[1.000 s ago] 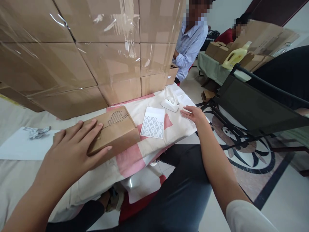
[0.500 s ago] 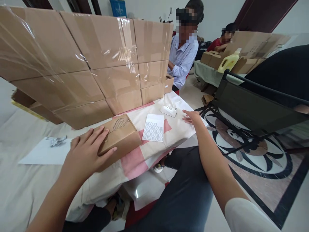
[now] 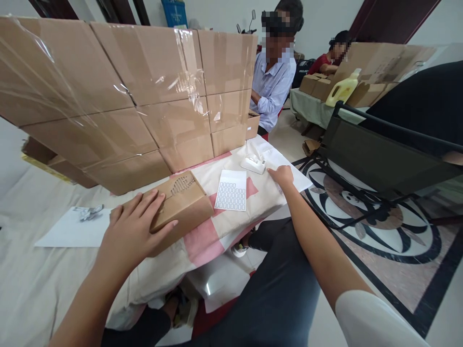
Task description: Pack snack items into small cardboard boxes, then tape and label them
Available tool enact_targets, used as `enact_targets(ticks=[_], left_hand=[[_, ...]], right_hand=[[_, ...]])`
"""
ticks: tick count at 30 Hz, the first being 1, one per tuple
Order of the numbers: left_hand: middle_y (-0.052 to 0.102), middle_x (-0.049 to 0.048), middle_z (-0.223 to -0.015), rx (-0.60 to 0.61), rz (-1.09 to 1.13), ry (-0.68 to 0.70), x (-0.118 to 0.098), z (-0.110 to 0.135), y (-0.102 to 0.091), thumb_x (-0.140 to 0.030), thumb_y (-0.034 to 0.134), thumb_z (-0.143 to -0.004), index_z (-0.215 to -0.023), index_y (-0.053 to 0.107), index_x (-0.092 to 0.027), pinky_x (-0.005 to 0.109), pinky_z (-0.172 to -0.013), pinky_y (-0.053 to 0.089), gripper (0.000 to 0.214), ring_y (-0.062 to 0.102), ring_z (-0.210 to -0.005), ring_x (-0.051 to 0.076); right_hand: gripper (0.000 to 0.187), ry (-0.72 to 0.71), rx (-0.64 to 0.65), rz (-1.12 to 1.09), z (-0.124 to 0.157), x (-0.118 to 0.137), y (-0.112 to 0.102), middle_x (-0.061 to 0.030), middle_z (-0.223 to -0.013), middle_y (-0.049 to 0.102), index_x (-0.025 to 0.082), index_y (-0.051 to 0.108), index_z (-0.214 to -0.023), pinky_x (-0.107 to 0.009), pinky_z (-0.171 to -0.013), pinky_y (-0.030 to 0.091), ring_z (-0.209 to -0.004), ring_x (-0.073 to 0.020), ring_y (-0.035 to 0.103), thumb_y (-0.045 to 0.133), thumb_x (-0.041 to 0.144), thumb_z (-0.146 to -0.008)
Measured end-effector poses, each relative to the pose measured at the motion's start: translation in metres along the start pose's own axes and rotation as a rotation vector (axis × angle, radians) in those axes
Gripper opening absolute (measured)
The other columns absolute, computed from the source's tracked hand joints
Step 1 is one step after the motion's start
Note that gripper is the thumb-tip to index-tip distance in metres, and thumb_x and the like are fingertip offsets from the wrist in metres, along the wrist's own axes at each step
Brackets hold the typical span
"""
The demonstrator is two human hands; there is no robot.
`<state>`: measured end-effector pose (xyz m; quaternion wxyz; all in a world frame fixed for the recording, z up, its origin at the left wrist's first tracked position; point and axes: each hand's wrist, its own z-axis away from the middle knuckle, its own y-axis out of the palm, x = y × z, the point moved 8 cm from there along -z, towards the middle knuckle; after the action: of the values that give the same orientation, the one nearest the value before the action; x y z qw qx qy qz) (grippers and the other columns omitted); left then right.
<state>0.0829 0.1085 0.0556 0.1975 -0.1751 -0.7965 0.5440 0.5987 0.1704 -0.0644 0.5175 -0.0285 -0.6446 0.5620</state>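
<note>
My left hand [image 3: 135, 230] lies flat with fingers spread on a small brown cardboard box [image 3: 184, 200] that has a cut-out pattern on its lid. The box rests on a cloth-covered table [image 3: 217, 231]. My right hand [image 3: 282, 174] reaches out to the table's right end, its fingers bent down onto a white paper sheet [image 3: 289, 168] there; nothing shows in its grip. Between my hands lies a white sheet of small labels [image 3: 231, 196]. A white tape dispenser [image 3: 253, 163] sits just left of my right hand.
A wall of stacked, plastic-wrapped cardboard boxes [image 3: 137, 96] stands behind the table. A white sheet with grey scraps [image 3: 74, 226] lies at left. A person in a light blue shirt [image 3: 273, 89] sits beyond. A dark folding frame [image 3: 383, 154] stands at right.
My right hand has slid slightly left toward the tape dispenser and its fingers have curled down onto the paper. The view has tilted up. My left hand stays on the box.
</note>
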Motion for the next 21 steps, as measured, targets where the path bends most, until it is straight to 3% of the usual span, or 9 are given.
enact_targets(ticks=[4,11,21], left_hand=[[0.053,0.0156,-0.154,-0.044,0.024,0.004,0.004,0.001,0.004,-0.067,0.028,-0.098,-0.147,0.05,-0.012,0.055,-0.11,0.034,0.077,0.044,-0.143,0.041],[0.053,0.0153,-0.154,-0.05,0.029,-0.004,0.007,0.002,0.006,-0.069,0.026,-0.097,-0.148,0.05,-0.012,0.057,-0.11,0.034,0.08,0.043,-0.143,0.041],[0.053,0.0147,-0.154,-0.108,0.007,0.009,0.008,0.005,0.009,-0.067,0.029,-0.098,-0.147,0.052,-0.011,0.057,-0.108,0.036,0.078,0.046,-0.141,0.042]], right_hand=[[0.044,-0.025,-0.083,0.181,0.002,0.007,0.003,-0.0209,-0.142,0.048,0.012,0.07,-0.096,-0.044,-0.094,0.053,-0.108,-0.0314,0.066,0.069,0.056,-0.087],[0.055,-0.023,-0.083,0.313,0.003,0.013,0.006,-0.0228,-0.144,0.046,0.012,0.07,-0.117,-0.044,-0.092,0.054,-0.107,-0.0305,0.068,0.061,0.06,-0.093],[0.062,-0.005,-0.045,0.351,0.009,0.018,0.007,-0.0249,-0.146,0.046,0.01,0.067,-0.127,-0.043,-0.094,0.054,-0.114,-0.0317,0.067,0.056,0.062,-0.096]])
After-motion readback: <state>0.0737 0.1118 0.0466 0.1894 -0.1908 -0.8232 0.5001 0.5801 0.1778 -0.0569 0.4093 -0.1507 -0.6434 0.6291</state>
